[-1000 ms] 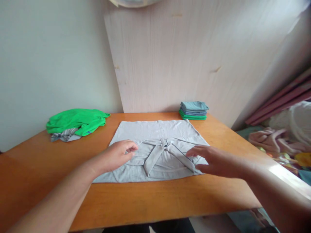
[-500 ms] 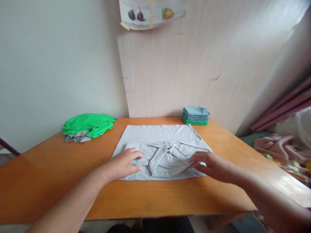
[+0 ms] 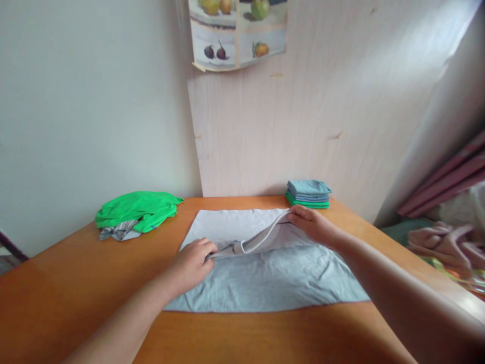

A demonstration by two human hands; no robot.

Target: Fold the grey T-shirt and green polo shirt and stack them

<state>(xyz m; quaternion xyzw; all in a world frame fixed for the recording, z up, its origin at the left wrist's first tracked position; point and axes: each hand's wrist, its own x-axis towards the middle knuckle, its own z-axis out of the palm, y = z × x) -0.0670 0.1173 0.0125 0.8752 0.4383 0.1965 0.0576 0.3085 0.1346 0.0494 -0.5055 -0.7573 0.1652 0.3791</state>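
Note:
A light grey shirt (image 3: 273, 280) lies spread across the middle of the table, its near part creased. My left hand (image 3: 196, 260) is closed on a fold at the shirt's left side, low over the cloth. Farther back on the right, my right hand (image 3: 308, 222) pinches the raised end of a pale band (image 3: 261, 237) of the same shirt. Between the two hands this band runs slanting and slack, with a small loop near its middle. The fingertips of both hands are partly hidden by cloth and knuckles.
On the left of the wooden table (image 3: 94, 283) lies a loose green garment (image 3: 138, 210) over a grey striped cloth (image 3: 119, 231). A neat stack of folded clothes (image 3: 308, 194) stands at the back right, close to the wall. Fruit pictures (image 3: 238, 35) hang above.
Both hands have taken hold of the shirt. My right hand has raised its edge and moved away from me; the near cloth now reaches closer to me. The view has tilted up slightly.

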